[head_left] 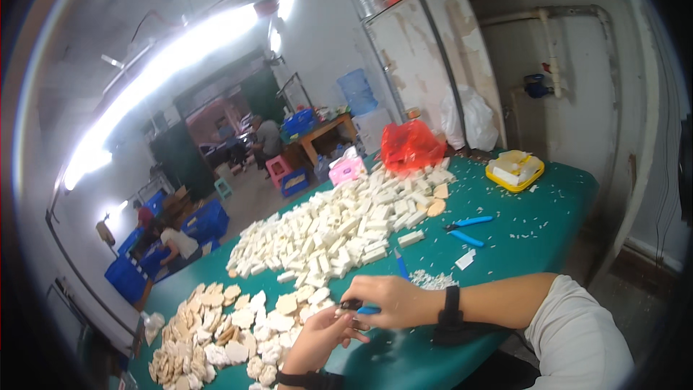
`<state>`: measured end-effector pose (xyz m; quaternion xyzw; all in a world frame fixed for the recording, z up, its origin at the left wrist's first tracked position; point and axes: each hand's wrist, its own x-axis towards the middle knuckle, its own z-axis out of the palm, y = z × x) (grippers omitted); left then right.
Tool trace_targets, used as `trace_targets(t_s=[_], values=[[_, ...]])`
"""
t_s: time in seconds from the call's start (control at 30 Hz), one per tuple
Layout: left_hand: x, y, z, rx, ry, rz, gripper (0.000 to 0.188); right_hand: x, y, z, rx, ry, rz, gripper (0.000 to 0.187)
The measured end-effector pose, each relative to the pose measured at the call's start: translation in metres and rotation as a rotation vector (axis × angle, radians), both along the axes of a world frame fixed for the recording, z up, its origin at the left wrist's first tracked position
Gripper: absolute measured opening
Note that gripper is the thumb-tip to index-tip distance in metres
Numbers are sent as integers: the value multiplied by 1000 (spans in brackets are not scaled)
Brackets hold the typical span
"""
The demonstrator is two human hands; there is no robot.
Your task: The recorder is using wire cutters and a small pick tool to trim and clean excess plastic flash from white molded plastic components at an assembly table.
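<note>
My right hand (393, 299) is closed around a pair of blue-handled nippers (369, 310), its dark jaws turned toward my left hand. The fingers of my left hand (317, 339) pinch a small pale piece right at those jaws; its shape is mostly hidden. Both hands hover over the near edge of the green table (505, 274). Just beyond them lie white trimmings (433, 281) and a slim blue-handled tool (401, 264). A large heap of cream-white blocks (325, 227) spreads across the middle. To the left of my hands sit many flat, rough-edged cream pieces (191, 325).
More blue-handled nippers (468, 231) rest open at the right, near a white scrap (465, 259). Farther back are a yellow tray (515, 171), a red plastic bag (411, 146) and a pink tissue pack (348, 168). People sit among blue crates (206, 222) beyond the table.
</note>
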<state>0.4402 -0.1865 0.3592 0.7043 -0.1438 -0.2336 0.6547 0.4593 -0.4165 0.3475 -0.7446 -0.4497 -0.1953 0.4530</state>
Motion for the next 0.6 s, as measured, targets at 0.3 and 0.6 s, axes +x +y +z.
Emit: trace_targets(t_s=[0.3,0.6], values=[[8,0,10,221,-101,104,35,19,-7,-6,-69,250,-68,22],[19,24,-4,65,89,-73,40,14,-6,-7,33,462,144,22]])
